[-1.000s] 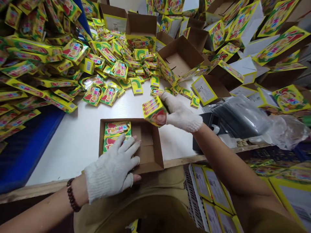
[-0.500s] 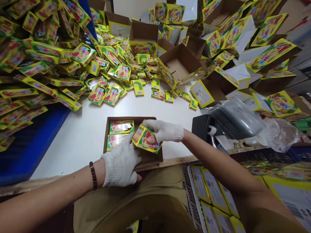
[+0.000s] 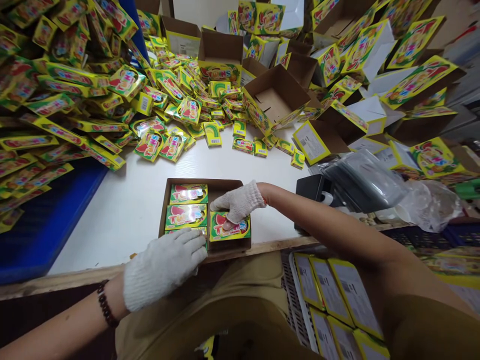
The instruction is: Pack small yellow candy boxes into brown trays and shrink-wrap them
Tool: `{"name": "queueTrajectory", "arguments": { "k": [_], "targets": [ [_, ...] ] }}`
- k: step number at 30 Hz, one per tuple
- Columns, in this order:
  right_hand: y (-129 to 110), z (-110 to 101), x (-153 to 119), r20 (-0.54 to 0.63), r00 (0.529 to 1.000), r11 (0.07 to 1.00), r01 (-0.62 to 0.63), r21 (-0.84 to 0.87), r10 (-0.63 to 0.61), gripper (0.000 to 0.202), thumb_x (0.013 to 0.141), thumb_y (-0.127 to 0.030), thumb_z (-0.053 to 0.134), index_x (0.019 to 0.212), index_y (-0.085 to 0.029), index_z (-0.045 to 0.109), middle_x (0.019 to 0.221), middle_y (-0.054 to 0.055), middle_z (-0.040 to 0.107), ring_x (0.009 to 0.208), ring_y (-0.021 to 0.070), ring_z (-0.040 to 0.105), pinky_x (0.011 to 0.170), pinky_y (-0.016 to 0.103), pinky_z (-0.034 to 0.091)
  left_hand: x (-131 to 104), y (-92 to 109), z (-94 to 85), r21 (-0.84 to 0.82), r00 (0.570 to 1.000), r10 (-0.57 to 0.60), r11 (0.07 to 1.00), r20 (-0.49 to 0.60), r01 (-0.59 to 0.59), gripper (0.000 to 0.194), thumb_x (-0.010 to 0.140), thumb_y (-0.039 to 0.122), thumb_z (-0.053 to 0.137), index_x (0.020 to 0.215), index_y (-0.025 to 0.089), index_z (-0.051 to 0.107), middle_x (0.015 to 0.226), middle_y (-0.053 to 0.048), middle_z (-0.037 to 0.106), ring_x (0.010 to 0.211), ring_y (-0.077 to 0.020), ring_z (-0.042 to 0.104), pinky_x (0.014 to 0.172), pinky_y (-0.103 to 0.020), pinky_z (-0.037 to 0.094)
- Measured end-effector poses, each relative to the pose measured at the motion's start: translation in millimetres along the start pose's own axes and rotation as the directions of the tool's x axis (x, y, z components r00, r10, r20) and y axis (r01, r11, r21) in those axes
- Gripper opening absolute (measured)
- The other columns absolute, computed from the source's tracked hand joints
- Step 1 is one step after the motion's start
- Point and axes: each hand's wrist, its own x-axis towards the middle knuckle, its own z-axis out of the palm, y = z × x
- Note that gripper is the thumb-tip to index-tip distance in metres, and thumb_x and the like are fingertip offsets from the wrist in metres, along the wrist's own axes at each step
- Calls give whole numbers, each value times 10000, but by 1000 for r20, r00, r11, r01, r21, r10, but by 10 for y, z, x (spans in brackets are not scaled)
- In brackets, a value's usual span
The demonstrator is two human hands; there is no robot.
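Note:
An open brown carton [image 3: 227, 183] lies on the white table with small yellow-green boxes in its left column; the upper box [image 3: 188, 194] and middle box [image 3: 186, 216] show plainly. My right hand [image 3: 240, 202], in a white glove with a bare thumb tip, grips another small box [image 3: 237, 231] inside the carton's right half, thumb on its printed face. My left hand [image 3: 167, 265], also gloved, rests at the carton's near left corner. Its fingers are stretched out over the lowest left box [image 3: 204, 232], mostly hidden beneath them.
A big heap of small boxes [image 3: 127, 82] fills the left and back, partly over a blue tray [image 3: 75, 205]. Open display cartons [image 3: 279, 97] crowd the back right. A black object [image 3: 308, 192] and clear plastic bags [image 3: 369, 175] lie right. Below stands a white crate [image 3: 300, 305] of packed cartons.
My right hand has lowered the small box from a tilt to lie straight in the carton's right half. My left hand has let go of it and drawn back left and toward me.

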Motion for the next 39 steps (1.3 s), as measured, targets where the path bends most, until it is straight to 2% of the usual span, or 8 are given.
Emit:
{"name": "queueTrajectory", "arguments": {
  "k": [4,8,13,17,22,28,31,39],
  "targets": [
    [11,68,165,161,985,997,-70,34,64,305,722,-246,771,939,-164,572,759,-54,574,684,108,539,637,237,433,-32,2,-23,-11,998,-29,1000,54,30,164,857,176,637,1005,206,702,1109,-77,732,1010,-254,690,853,-405,573],
    [-10,58,262,132,980,980,-128,-152,148,322,720,-237,762,981,-149,595,805,-27,603,720,132,560,669,264,442,-31,22,-47,4,998,-43,999,51,43,183,857,170,634,1029,187,695,1135,-92,724,1032,-266,684,823,-404,586],
    [-89,103,288,147,975,959,-124,-254,165,524,668,-154,758,1164,-121,594,898,-2,624,786,159,582,714,288,446,-44,31,-37,10,999,-46,999,-3,46,124,859,178,630,968,193,688,1103,-92,729,985,-252,689,779,-387,591],
    [-105,120,268,183,966,950,-123,-285,181,595,664,-87,715,1239,-130,570,827,-31,598,722,145,567,675,278,439,-42,29,-16,-6,997,-80,997,1,80,131,863,179,616,973,184,686,1088,-95,731,969,-264,695,759,-401,597],
    [-80,26,323,182,965,948,-131,-291,189,451,651,-105,747,1090,-122,647,770,-33,605,700,151,576,672,279,442,-49,32,-12,-36,991,-120,992,61,122,176,844,148,619,1003,182,687,1118,-104,722,1015,-289,689,789,-425,595],
    [-270,70,476,249,933,823,-79,-562,260,322,652,-158,779,954,-79,701,768,23,623,772,211,615,693,312,448,-53,24,5,-40,988,-121,991,93,125,166,854,147,595,985,195,685,1117,-94,723,990,-286,694,746,-422,603],
    [-318,141,410,187,946,769,-90,-633,264,401,690,-258,767,1038,-72,696,793,53,627,779,239,631,685,340,460,-58,30,12,-38,989,-125,991,85,129,192,848,141,592,1011,198,677,1130,-87,718,1009,-285,686,760,-418,604],
    [-152,307,401,9,951,788,-250,-563,309,537,691,-418,753,1135,-125,678,953,118,725,843,293,699,669,364,498,-61,23,-34,-36,990,-124,991,73,127,264,819,173,637,1077,223,663,1156,-95,698,988,-270,674,753,-388,581]
  ]
}}
